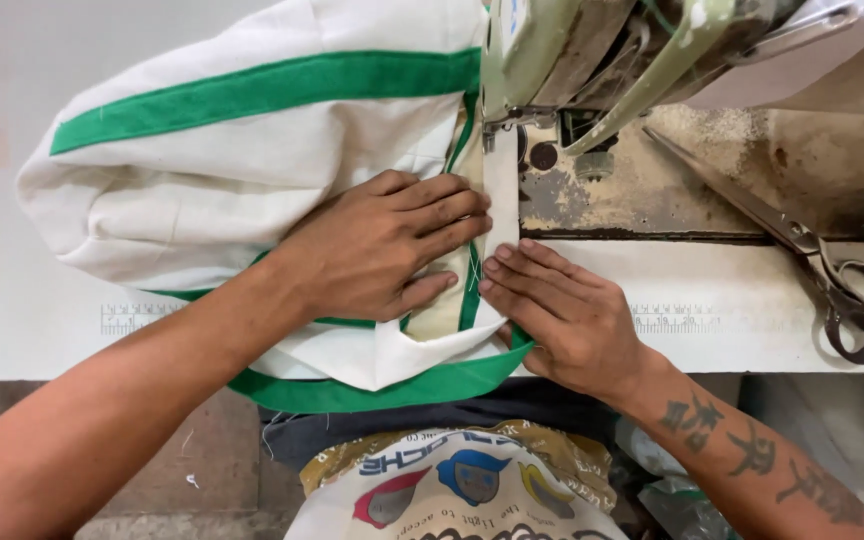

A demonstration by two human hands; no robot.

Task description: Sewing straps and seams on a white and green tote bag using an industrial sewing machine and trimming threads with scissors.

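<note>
Table: broad white sewing table [72,330] with a printed ruler strip along the near edge, carrying everything else.
Cloth: large bundle of cream-white woven fabric with green band trim [222,160], heaped across the left and middle of the table, near edge hanging over the front; leading edge lies flat beneath the machine head.
Machine: old pale-green metal sewing machine [592,60] at top right, paint chipped, bed worn and stained around the needle area.
Sack: printed white woven plastic sack with blue, red and yellow shapes [452,495], below the table edge, close to the body.
Left hand: left hand [382,245] flat on top of the cloth, palm down, fingers stretched and close together, tips pointing toward the needle area, pressing the fabric onto the table; grips nothing.
Right hand: right hand [562,310] just right of the seam, fingers straight and slightly spread, tips resting on the cloth edge beside the green trim, nearly meeting the left fingertips; closed on nothing.
Scissors: long steel scissors with dark loop handles [802,250], lying on the machine bed and table edge at far right, blades shut, point angled up toward the machine, well apart from both hands.
</note>
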